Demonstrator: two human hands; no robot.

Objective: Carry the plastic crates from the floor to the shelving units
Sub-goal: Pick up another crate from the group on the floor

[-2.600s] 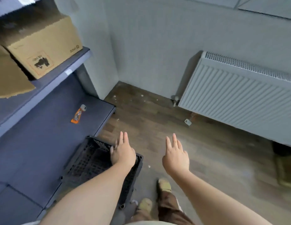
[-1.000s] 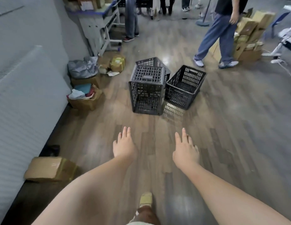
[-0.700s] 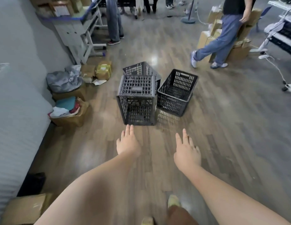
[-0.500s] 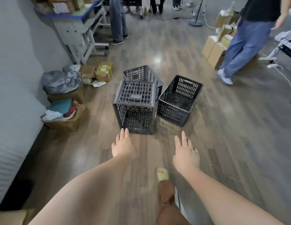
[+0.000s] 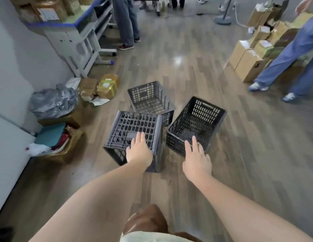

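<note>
So I've got three plastic crates bunched together on the wood floor (image 5: 196, 55), right in front of me. The grey crate (image 5: 133, 130) nearest my left is flipped over, its grid bottom facing up at me. My left hand (image 5: 139, 151) is over its near edge, fingers straight and together, flat, not gripping anything; can't tell if it's actually touching. The black crate (image 5: 196, 123) sits just right of it, open side up and tipped a bit, long axis running away from me and slightly right. My right hand (image 5: 196, 161) is at its near corner, fingers loosely spread, nothing in the grip. A third crate (image 5: 150, 97) sits behind the two, tilted with its opening toward me. Cardboard boxes (image 5: 248, 62) are stacked far right.
</note>
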